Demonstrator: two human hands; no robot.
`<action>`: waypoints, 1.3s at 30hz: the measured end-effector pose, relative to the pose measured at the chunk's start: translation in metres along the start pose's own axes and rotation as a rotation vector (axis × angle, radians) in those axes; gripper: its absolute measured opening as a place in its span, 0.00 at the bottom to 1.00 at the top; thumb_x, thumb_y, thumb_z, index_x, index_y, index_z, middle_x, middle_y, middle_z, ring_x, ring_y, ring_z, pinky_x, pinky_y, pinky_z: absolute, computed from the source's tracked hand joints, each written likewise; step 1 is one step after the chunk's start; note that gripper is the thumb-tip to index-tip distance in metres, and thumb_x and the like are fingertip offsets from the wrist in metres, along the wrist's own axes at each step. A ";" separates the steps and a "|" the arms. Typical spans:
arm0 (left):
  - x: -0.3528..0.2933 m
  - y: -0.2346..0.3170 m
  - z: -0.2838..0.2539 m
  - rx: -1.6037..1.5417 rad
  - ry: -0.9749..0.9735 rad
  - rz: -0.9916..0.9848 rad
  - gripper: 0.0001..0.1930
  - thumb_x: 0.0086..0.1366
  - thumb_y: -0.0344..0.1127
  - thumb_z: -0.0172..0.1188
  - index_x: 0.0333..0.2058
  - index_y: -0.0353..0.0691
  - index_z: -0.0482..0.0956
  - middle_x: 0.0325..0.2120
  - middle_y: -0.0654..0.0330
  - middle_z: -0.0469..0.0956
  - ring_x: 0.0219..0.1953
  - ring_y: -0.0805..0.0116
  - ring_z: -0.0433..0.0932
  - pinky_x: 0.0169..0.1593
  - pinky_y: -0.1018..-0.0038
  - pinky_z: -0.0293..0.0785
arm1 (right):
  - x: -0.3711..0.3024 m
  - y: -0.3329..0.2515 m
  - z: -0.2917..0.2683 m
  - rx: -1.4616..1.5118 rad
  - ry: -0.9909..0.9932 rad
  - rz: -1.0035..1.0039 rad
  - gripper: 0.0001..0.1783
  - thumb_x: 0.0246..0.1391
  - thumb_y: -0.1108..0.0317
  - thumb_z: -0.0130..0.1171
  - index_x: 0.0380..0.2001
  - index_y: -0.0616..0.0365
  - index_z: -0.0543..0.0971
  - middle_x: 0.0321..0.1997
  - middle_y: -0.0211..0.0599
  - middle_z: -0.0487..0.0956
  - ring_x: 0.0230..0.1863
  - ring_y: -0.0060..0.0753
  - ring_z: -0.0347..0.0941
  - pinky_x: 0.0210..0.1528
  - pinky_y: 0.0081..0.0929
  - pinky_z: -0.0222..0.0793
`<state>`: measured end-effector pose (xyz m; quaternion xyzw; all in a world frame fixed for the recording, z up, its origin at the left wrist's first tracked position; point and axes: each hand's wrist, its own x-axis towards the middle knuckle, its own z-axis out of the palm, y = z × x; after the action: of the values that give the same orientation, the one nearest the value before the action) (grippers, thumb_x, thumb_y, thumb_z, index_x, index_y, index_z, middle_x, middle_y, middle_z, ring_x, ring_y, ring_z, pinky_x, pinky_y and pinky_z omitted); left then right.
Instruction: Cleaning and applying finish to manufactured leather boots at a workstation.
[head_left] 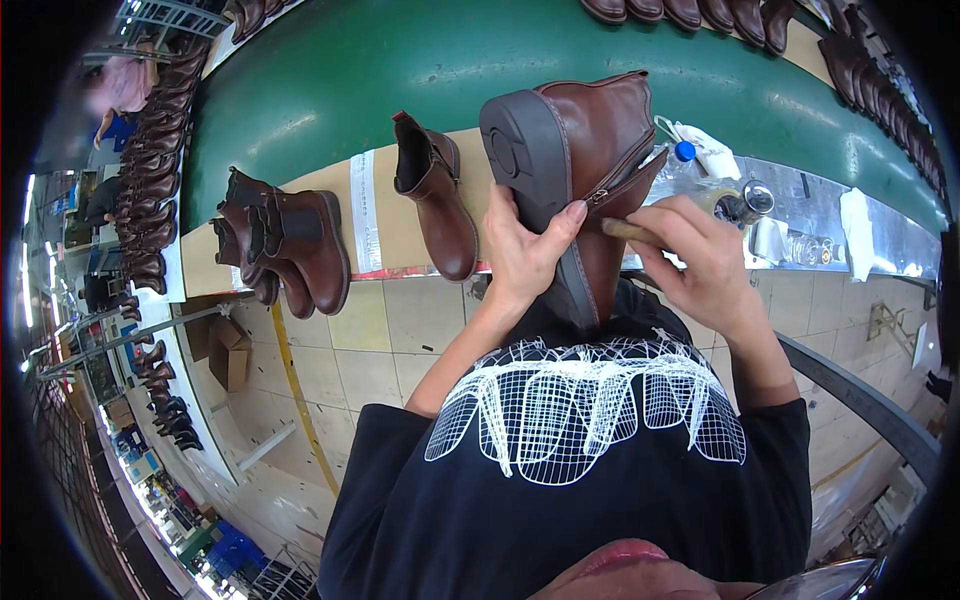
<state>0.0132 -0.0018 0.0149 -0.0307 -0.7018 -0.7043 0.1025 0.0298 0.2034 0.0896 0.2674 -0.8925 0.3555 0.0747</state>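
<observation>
A brown leather ankle boot [605, 130] is tilted up in front of my chest, its dark sole [530, 145] turned left and its toe down near my lap. My left hand [528, 245] grips it round the middle of the sole, thumb on the upper. In my right hand [705, 260] is a short tan stick-like tool [630, 233], whose tip meets the leather beside the open side zip [605, 190]. The tool's other end is hidden in my fingers. Another brown boot [440, 205] stands on the bench to the left of the held one.
Several more brown boots [310, 240] stand on cardboard at the left. A green belt [330, 95] runs behind the bench. On the right, a metal surface [800, 195] carries a blue-capped bottle [684, 152], a glass jar [757, 197] and a white cloth [856, 230]. Boots line racks beyond.
</observation>
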 end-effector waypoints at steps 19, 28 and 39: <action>-0.001 -0.008 0.013 -0.008 -0.102 -0.141 0.30 0.53 0.39 0.73 0.47 0.26 0.70 0.40 0.51 0.79 0.42 0.66 0.78 0.48 0.70 0.74 | -0.007 0.012 0.002 -0.009 0.079 -0.088 0.19 0.41 0.77 0.66 0.41 0.57 0.80 0.37 0.36 0.78 0.32 0.40 0.79 0.31 0.31 0.74; -0.005 -0.006 0.017 0.013 -0.110 -0.146 0.30 0.52 0.39 0.74 0.47 0.26 0.70 0.40 0.50 0.80 0.41 0.65 0.79 0.47 0.70 0.74 | -0.018 0.012 0.000 0.013 0.033 -0.040 0.18 0.42 0.77 0.66 0.41 0.58 0.79 0.37 0.36 0.77 0.32 0.40 0.78 0.31 0.32 0.75; 0.001 -0.001 0.019 0.051 -0.105 -0.083 0.32 0.51 0.40 0.74 0.48 0.26 0.70 0.41 0.49 0.80 0.42 0.65 0.79 0.48 0.69 0.75 | -0.023 0.019 -0.006 -0.004 0.023 -0.033 0.19 0.40 0.78 0.66 0.41 0.57 0.80 0.38 0.37 0.77 0.33 0.40 0.78 0.32 0.31 0.75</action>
<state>0.0100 0.0169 0.0142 -0.0359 -0.7247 -0.6871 0.0370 0.0386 0.2285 0.0758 0.2776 -0.8878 0.3555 0.0914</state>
